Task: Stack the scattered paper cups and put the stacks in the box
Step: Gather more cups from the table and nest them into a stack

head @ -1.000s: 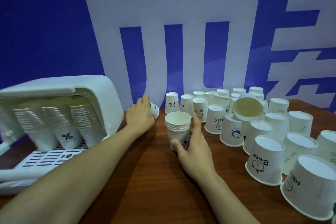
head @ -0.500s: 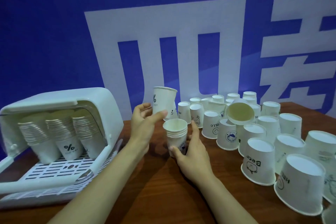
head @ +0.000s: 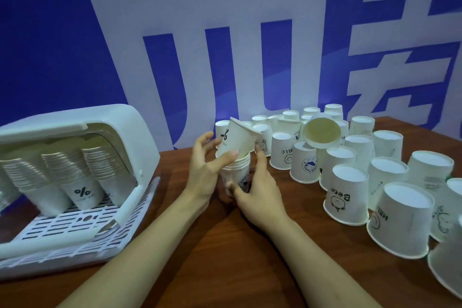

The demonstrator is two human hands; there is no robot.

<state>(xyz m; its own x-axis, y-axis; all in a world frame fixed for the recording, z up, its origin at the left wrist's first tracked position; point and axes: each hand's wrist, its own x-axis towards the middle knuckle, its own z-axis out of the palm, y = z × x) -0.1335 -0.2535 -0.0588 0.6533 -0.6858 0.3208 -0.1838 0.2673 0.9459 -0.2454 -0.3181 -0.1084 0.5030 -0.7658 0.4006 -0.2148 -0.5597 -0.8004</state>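
A short stack of white paper cups (head: 238, 172) stands upright on the brown table, gripped low down by my right hand (head: 252, 187). My left hand (head: 206, 170) holds a single white cup (head: 237, 137) with a "%" print, tilted, its base dipping into the stack's top. Several loose cups (head: 347, 192) stand upside down to the right. One cup (head: 321, 130) lies on its side on top of them, mouth towards me. The white box (head: 140, 137) at the left is open, with three long cup stacks (head: 75, 170) inside.
The box's slotted white tray (head: 75, 227) juts out towards me at the lower left. A blue wall with big white characters (head: 225, 45) rises right behind the table. Bare wood (head: 200, 257) lies between my forearms and near the front.
My left hand picked a cup up from behind the stack, lifted it and brought it down into the stack's top. My right hand stayed on the stack.
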